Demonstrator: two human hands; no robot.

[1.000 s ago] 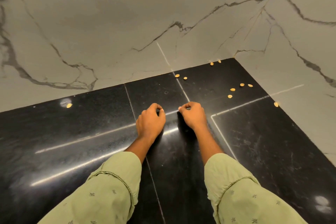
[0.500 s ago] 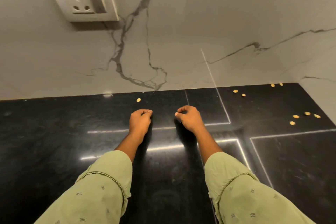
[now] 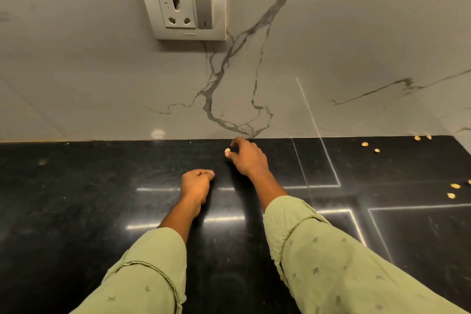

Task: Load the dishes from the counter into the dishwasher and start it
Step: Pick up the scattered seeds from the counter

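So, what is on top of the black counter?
Loose seeds at the right; the right hand pinches one seed. Whatever lies under the left hand and both sleeves is covered.

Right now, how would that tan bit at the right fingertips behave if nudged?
The bit looks tiny, so probably very light. On the glossy counter it would likely skid, not roll. The fingertip grip of the right hand suggests it's fiddly to lift.

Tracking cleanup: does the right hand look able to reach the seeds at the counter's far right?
Likely yes: only bare counter lies between the right hand, pinching one seed, and those seeds.
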